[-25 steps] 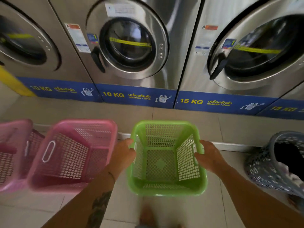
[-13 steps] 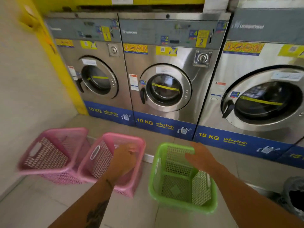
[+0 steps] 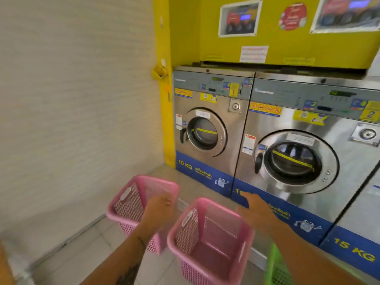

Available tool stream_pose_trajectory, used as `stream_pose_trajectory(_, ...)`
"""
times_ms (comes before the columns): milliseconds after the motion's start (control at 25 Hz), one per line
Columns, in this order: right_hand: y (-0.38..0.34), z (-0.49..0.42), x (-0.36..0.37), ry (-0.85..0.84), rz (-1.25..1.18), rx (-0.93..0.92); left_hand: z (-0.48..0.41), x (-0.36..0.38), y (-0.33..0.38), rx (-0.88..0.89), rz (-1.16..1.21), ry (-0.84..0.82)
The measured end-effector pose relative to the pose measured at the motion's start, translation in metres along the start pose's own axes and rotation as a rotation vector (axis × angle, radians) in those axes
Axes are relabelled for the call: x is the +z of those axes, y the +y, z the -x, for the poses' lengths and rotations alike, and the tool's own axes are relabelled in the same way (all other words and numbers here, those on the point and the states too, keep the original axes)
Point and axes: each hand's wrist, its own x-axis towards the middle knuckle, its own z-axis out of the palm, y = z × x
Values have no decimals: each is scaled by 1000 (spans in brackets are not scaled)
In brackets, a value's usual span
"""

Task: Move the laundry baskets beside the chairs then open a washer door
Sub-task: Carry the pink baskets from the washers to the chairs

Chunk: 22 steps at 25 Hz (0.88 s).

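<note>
- Baskets sit low in the frame: one pink basket (image 3: 141,204) at lower left, a second pink basket (image 3: 209,241) in the lower middle, and a bit of a green basket (image 3: 276,266) at the bottom right edge.
- Both pink ones look empty and stand on the floor (image 3: 86,249), just beside each other.
- Left hand (image 3: 159,208) is over the gap between the two pink baskets, fingers curled, near the rim of the left one. I cannot tell if it grips the rim, because the picture is blurry.
- Right hand (image 3: 255,206) is spread open and holds nothing. It hangs above the far right corner of the middle basket.
- I think the step now is to take hold of the middle pink basket.
- To do it well, each hand should go to one side and hook into the white handle slot (image 3: 187,218), so the basket lifts flat and does not tip.
- It should come straight up, so it does not bump the basket next to it.
- No chairs show in the picture, so the person must turn and look for them.
- Two washers stand at the right of the frame. The first washer door (image 3: 205,133) and the second washer door (image 3: 296,161) both look shut. Each has a dark handle on its left side to pull later.
</note>
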Motion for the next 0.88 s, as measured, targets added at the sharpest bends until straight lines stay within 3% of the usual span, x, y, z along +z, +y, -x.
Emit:
stream_pose_trajectory(160,-83,-51,63,-13,30,-12,-40,-47,-90,-80,120,25)
stream_pose_trajectory(360,-146,-111,127,-100,-24,78,-109,-71,-172,-98,27,-40)
stream_pose_trajectory(880,-177,-326,262,-278,-16,160,-309,-34,-310,-78,-265,-131)
